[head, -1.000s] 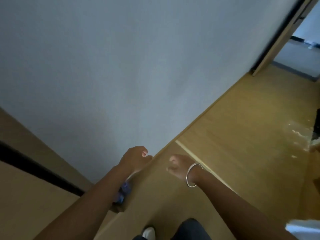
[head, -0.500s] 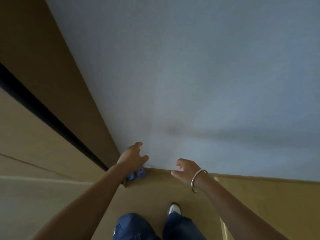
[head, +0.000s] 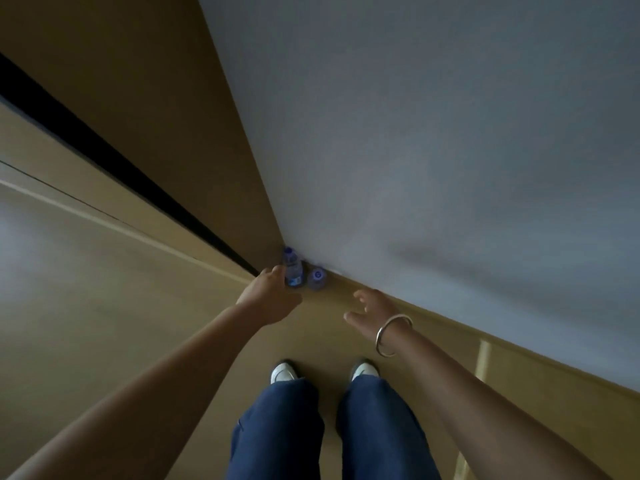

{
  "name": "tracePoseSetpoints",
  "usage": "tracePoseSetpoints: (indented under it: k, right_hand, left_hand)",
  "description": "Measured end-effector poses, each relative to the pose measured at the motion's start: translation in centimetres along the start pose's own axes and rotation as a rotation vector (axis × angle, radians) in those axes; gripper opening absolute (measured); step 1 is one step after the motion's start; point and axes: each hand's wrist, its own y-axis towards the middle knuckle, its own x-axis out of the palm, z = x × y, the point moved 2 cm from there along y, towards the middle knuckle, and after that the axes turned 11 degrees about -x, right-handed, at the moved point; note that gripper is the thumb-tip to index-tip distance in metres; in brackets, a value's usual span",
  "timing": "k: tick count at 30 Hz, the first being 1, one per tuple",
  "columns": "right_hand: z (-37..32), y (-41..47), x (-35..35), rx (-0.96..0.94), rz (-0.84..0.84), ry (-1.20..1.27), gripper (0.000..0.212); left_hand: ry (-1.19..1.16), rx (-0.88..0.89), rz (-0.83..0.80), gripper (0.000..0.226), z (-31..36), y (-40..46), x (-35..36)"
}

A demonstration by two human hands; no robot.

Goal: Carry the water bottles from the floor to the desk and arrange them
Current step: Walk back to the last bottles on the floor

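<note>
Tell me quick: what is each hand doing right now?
Left hand: reaching at the nearer water bottle in the corner; a closed grip cannot be told.
Right hand: open, fingers spread, holding nothing.

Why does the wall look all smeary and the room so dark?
Head view: dim light overall, and the grey wall is streaked with motion blur, with a soft dark shadow smear low on it; straight edges bend from the wide lens; the two bottles look small and fuzzy beside the left hand.
</note>
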Motion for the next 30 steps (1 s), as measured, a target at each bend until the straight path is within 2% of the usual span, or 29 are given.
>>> tracePoseSetpoints:
  k: [5, 9, 12, 15, 18, 21, 25, 30]
  right_hand:
    - [6.2, 10.6, 5.5, -0.037, 0.020, -0.056, 0.061]
    - [12.1, 19.2, 10.3, -0.093, -0.063, -0.188, 0.066]
    - [16.0, 24.5, 13.0, -0.115, -0.097, -0.269, 0.068]
    - [18.0, 29.0, 14.6, -0.205, -0.062, -0.275, 0.055]
    - [19.7, 32.4, 16.0, -0.265, -0.021, -0.287, 0.043]
    - [20.8, 34.3, 16.9, -0.279, -0.002, -0.247, 0.043]
    - [21.0, 36.4, 17.9, -0.251, -0.039, -0.278, 0.031]
    - [20.4, 37.9, 19.5, -0.271, -0.016, -0.335, 0.066]
  left_hand:
    - [-0.100, 0.003, -0.001, 0.056, -0.8, 10.9, 7.9]
    - [-0.266, 0.024, 0.030, 0.072, -1.9, 20.0, 14.6]
    - [-0.314, -0.051, 0.065, 0.080, -3.1, 26.1, 19.2]
    - [-0.388, -0.133, 0.201, 0.094, -3.9, 30.4, 22.3]
    - [-0.522, -0.113, 0.348, 0.095, -4.0, 33.6, 24.2]
    - [-0.637, -0.100, 0.392, 0.095, -3.6, 35.5, 25.1]
    - [-0.645, -0.109, 0.470, 0.088, -3.9, 36.8, 25.9]
    - [-0.426, -0.119, 0.446, 0.072, -4.6, 38.2, 26.8]
